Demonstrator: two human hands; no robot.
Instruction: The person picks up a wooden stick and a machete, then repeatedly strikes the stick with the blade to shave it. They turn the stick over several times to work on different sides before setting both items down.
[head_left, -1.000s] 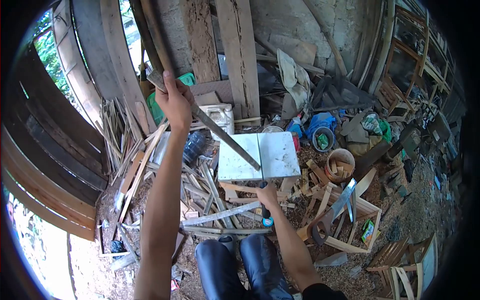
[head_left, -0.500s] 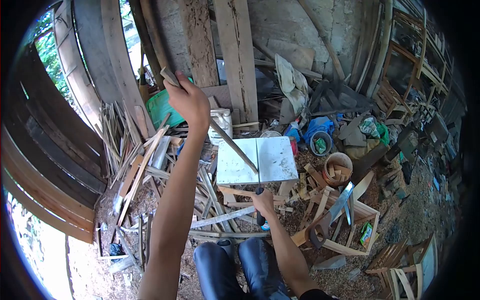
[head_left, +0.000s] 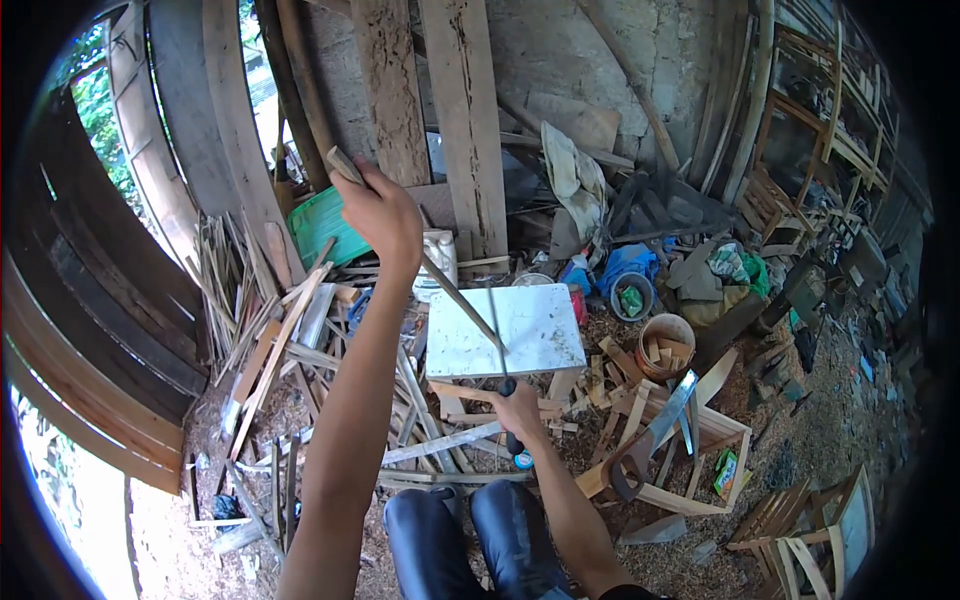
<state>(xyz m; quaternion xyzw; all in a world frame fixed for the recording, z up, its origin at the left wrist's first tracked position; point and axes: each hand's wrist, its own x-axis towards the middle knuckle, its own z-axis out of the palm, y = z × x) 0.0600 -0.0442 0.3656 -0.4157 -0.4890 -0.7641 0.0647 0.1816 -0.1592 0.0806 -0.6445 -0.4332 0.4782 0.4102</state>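
Observation:
My left hand [head_left: 385, 218] is closed round the upper part of a long wooden stick [head_left: 462, 302], which slants down to the right. The stick's lower end is over a white-topped stool [head_left: 540, 330]. My right hand [head_left: 517, 410] grips the dark handle of a long thin blade-like tool [head_left: 494, 325] at the stool's near edge. The tool points away from me across the white top, by the stick's lower end. Whether blade and stick touch is too small to tell.
Wood strips [head_left: 430, 400] lie around the stool. A handsaw [head_left: 655, 440] leans on a wooden frame [head_left: 715, 502] at the right. Behind it stands a bucket of wood pieces [head_left: 665, 345]. A green plastic crate [head_left: 325, 228] and a white jug [head_left: 440, 262] are further back.
Over the last second, my left hand and the stick have shifted right and turned steeper. The tool in my right hand now leans more to the left. The view has also shifted slightly.

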